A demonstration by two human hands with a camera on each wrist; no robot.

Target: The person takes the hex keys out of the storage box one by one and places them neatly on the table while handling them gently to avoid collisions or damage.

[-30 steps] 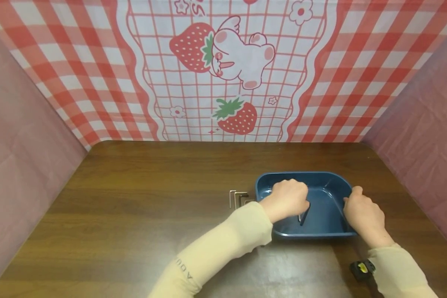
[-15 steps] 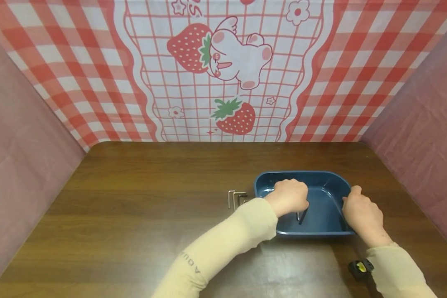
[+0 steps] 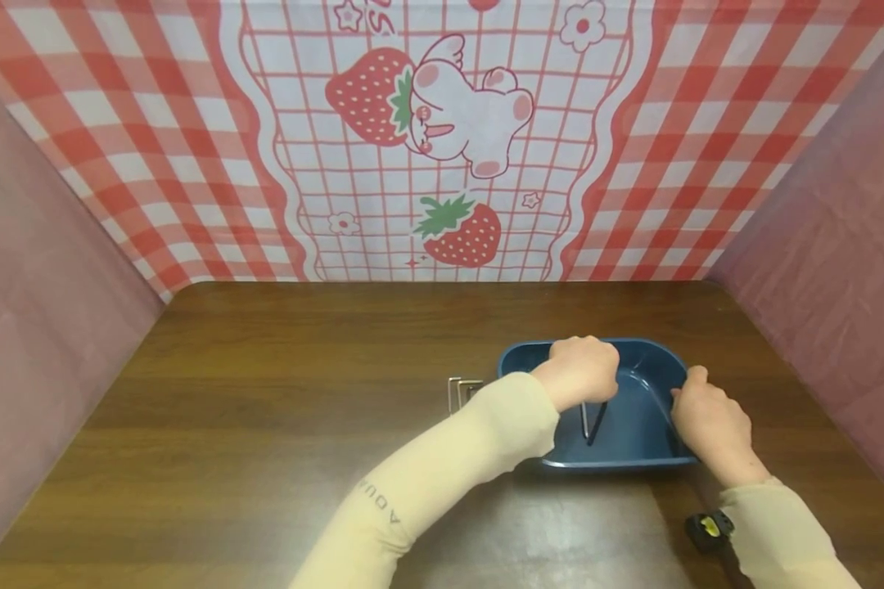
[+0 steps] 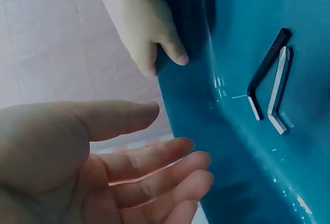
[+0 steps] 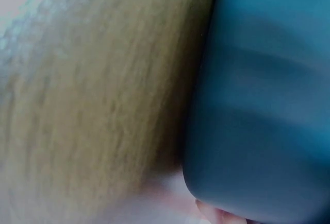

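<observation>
In the head view a blue rectangular tray (image 3: 633, 438) stands right of centre on the table. Inside it lie two L-shaped hex keys, a black one (image 4: 264, 62) and a silver one (image 4: 279, 87), close together on the tray's floor. My left hand (image 3: 580, 370) is above the tray. The left wrist view shows its fingers (image 4: 154, 162) loosely bent and apart from the thumb, with nothing between them. My right hand (image 3: 713, 424) grips the tray's right rim, thumb over the edge. Its fingertips (image 5: 219, 213) show at the tray's corner in the blurred right wrist view.
Several more hex keys (image 3: 460, 391) lie on the brown table (image 3: 265, 409) just left of the tray, partly hidden by the left sleeve (image 3: 442, 474). A small black and yellow device (image 3: 710, 528) sits at the right wrist. A red-checked cloth (image 3: 442, 147) hangs behind the table.
My left hand has shifted slightly toward the tray's far side, so more of the two hex keys inside shows. The right hand keeps its grip. The whole head view has drifted slightly.
</observation>
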